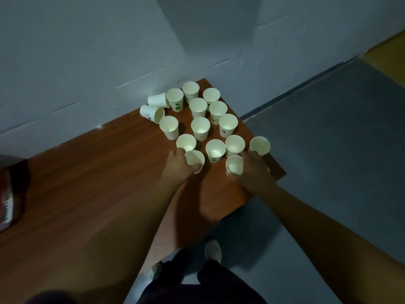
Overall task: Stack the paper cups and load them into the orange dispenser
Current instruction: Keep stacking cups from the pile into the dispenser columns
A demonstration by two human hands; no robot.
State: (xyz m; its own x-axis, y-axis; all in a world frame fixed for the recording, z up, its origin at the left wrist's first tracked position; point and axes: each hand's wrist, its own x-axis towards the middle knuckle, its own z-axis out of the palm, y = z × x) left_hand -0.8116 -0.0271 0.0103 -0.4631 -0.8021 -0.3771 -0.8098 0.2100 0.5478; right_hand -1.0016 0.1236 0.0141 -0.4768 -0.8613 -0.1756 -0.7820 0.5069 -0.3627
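— What is everything resting on?
— A brown wooden table [98, 172], set against a grey wall [87, 62].
— And what is on it?
— White paper cups [200, 128], bunched at the far right corner. Most stand upright with their mouths up, close together, and a few show green marks on their sides.
— Are any knocked over?
— Two tipped cups [153, 112] lie on their sides by the wall, at the left of the bunch.
— Anything else?
— A red and white thing [8, 194] sits at the left edge, too blurred to name.
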